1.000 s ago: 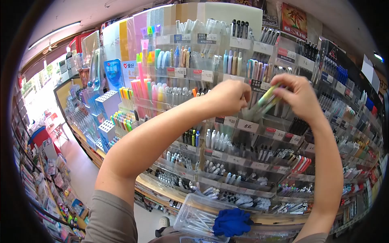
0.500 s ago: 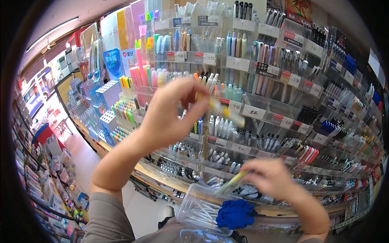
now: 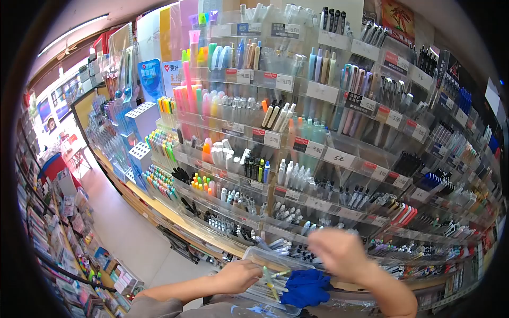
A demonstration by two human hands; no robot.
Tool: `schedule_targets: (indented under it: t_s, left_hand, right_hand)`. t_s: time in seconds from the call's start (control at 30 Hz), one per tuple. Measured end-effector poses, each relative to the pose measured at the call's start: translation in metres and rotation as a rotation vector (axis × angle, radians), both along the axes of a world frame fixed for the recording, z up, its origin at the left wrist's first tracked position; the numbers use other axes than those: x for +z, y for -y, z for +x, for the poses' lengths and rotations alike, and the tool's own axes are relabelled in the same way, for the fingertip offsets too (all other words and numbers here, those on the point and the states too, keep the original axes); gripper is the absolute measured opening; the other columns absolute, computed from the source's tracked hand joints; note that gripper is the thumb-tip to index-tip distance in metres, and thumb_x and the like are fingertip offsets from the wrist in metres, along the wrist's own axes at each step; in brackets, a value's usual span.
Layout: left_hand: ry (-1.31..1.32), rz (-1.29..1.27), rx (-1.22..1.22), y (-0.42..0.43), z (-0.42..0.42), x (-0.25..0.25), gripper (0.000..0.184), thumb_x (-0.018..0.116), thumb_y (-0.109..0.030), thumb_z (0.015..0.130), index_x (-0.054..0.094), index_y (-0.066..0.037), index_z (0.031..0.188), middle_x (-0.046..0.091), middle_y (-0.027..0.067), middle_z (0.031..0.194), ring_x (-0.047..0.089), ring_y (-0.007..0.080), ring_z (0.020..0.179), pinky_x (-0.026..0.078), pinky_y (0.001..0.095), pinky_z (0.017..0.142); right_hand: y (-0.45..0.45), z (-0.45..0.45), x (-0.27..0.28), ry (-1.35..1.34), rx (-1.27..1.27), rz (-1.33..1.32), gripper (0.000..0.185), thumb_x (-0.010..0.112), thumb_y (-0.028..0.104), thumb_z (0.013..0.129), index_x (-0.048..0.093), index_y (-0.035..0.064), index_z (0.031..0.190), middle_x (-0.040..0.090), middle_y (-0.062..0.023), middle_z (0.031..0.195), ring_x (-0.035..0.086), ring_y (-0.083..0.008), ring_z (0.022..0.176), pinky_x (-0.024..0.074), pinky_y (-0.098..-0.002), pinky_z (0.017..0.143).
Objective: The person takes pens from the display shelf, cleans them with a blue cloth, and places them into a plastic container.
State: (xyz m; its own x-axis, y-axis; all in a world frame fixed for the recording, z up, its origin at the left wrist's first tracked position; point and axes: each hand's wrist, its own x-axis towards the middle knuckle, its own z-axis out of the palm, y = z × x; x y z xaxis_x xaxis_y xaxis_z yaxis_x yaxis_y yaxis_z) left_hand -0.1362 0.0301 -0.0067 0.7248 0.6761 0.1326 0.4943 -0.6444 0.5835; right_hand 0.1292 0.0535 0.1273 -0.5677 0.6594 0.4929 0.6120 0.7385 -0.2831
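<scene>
My left hand [image 3: 238, 276] is low, at the left side of a clear plastic box [image 3: 259, 254]. Its fingers curl together, and whatever they hold, if anything, is hidden. Just right of those fingertips, pens with yellow-green parts [image 3: 270, 284] lie in the box over several white pens. A crumpled blue cloth [image 3: 306, 289] fills the box's right part. Above and right of the cloth is my right hand [image 3: 338, 253], smeared by motion, before the lowest pen rows. No pen shows clearly in it.
Tiered clear racks [image 3: 318, 199] full of pens and price tags rise in front. Left of them stand highlighters [image 3: 184, 98] and white holders with holes [image 3: 142, 117]. A wooden ledge [image 3: 209, 233] runs below. Stocked shelves [image 3: 69, 249] line the aisle floor [image 3: 114, 214] at left.
My left hand came down from the middle racks to the box, and its yellow-and-white pen no longer shows there. The right hand rose slightly left; its yellow-green pen is gone from view. Yellow-green pens now lie in the box.
</scene>
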Motion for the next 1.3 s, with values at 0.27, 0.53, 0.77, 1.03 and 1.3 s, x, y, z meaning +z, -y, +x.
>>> schedule_targets:
  t_s: [0.27, 0.53, 0.77, 1.03, 1.3]
  left_hand:
    - [0.250, 0.172, 0.193, 0.000, 0.013, 0.003, 0.015, 0.062, -0.007, 0.076, 0.057, -0.006, 0.090, 0.058, 0.0114, 0.109, 0.053, 0.0311, 0.098, 0.042, 0.0394, 0.083]
    - [0.379, 0.144, 0.291, 0.016, 0.000, -0.018, 0.015, 0.061, -0.004, 0.076, 0.058, -0.006, 0.091, 0.057, 0.0116, 0.110, 0.053, 0.0310, 0.097, 0.042, 0.0377, 0.081]
    - [0.408, 0.179, 0.298, 0.015, 0.005, -0.025, 0.013, 0.061, -0.003, 0.076, 0.059, -0.006, 0.088, 0.058, 0.0097, 0.108, 0.053, 0.0303, 0.096, 0.042, 0.0380, 0.082]
    - [0.499, 0.107, 0.361, 0.016, 0.005, -0.021, 0.016, 0.058, -0.002, 0.076, 0.058, -0.004, 0.092, 0.060, 0.0111, 0.104, 0.054, 0.0306, 0.097, 0.041, 0.0379, 0.085]
    - [0.530, 0.065, 0.393, 0.016, 0.005, -0.022, 0.019, 0.057, 0.002, 0.076, 0.059, -0.003, 0.094, 0.062, 0.0107, 0.102, 0.056, 0.0273, 0.098, 0.042, 0.0357, 0.085]
  right_hand:
    - [-0.098, -0.012, 0.142, -0.157, -0.234, 0.261, 0.021, 0.055, 0.017, 0.084, 0.060, -0.0025, 0.082, 0.061, -0.0162, 0.075, 0.058, -0.0325, 0.070, 0.0457, -0.0358, 0.064]
    - [-0.133, -0.019, 0.150, 0.166, -0.287, -0.409, 0.029, 0.058, 0.025, 0.086, 0.061, -0.0038, 0.088, 0.059, -0.0052, 0.069, 0.058, -0.0123, 0.060, 0.0476, -0.0283, 0.056]
    - [-0.112, -0.007, 0.173, -0.271, -0.303, -0.456, 0.008, 0.063, 0.003, 0.077, 0.059, -0.0031, 0.077, 0.059, -0.0056, 0.068, 0.061, -0.0118, 0.058, 0.0484, -0.0240, 0.050]
    - [-0.035, -0.004, 0.170, -0.682, -0.143, -0.001, 0.005, 0.056, 0.001, 0.083, 0.061, -0.0015, 0.084, 0.063, -0.0072, 0.079, 0.061, -0.0102, 0.064, 0.0500, -0.0204, 0.059]
    - [0.009, -0.021, -0.075, -0.313, 0.226, -1.149, 0.022, 0.063, 0.013, 0.083, 0.063, 0.0060, 0.103, 0.064, -0.0096, 0.106, 0.060, -0.0146, 0.094, 0.0472, -0.0267, 0.080]
